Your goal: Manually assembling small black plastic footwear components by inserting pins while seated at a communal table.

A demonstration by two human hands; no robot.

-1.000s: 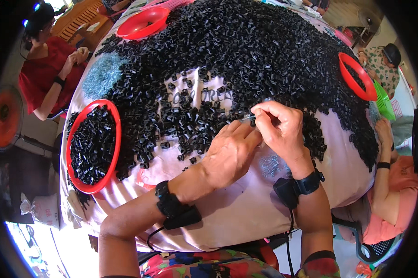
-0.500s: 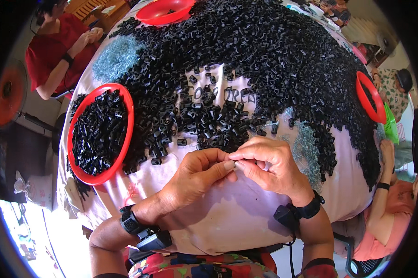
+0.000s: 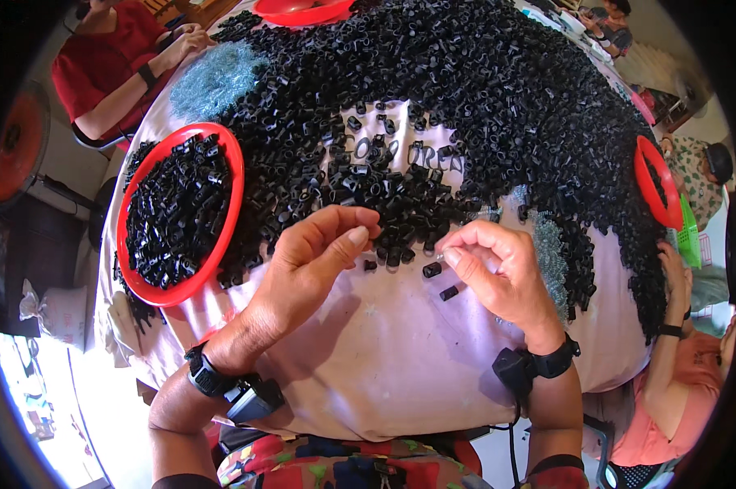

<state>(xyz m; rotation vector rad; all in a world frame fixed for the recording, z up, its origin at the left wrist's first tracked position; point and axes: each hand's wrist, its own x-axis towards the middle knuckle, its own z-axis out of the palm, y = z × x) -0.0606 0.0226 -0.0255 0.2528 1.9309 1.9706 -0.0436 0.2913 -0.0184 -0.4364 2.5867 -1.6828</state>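
My left hand is over the near edge of a heap of small black tubular pieces, its fingers curled and its thumb close to the index finger. Whatever may lie between those fingertips cannot be made out. My right hand pinches something tiny and pale between thumb and index finger, too small to name. Just left of its fingertips lie two loose black pieces on the pale pink cloth. Close to the right hand is a pile of small, shiny, bluish-clear parts.
A red basin full of black pieces stands at the left. Another red basin is at the far edge, and a third at the right. More bluish-clear parts lie far left. Other people sit around the table.
My hands were together at their fingertips and have drawn apart. The left moved up and left toward the heap, the right slightly right. Loose black pieces now show between them.
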